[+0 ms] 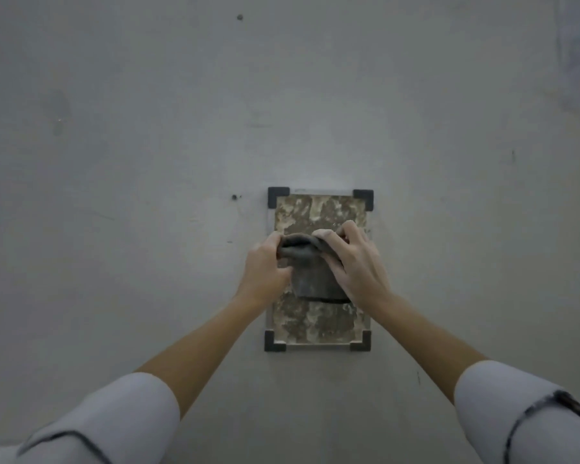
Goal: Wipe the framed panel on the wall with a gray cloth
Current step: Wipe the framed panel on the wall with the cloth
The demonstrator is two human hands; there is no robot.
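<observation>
While the gray wall (pixel 148 162) fills most of the view, the framed panel (pixel 318 209) hangs at center, its middle hidden. Both my left hand (pixel 265 266) and right hand (pixel 355 262) pinch the gray cloth (pixel 310 272), fingers clamped, against it.

Cloth (pixel 310 269) on panel (pixel 318 212) mid-wall (pixel 148 162), left hand (pixel 265 266) at its left, right hand (pixel 355 262) at right.

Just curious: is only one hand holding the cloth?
No, both the left hand and right hand grip the gray cloth against the panel.
</observation>
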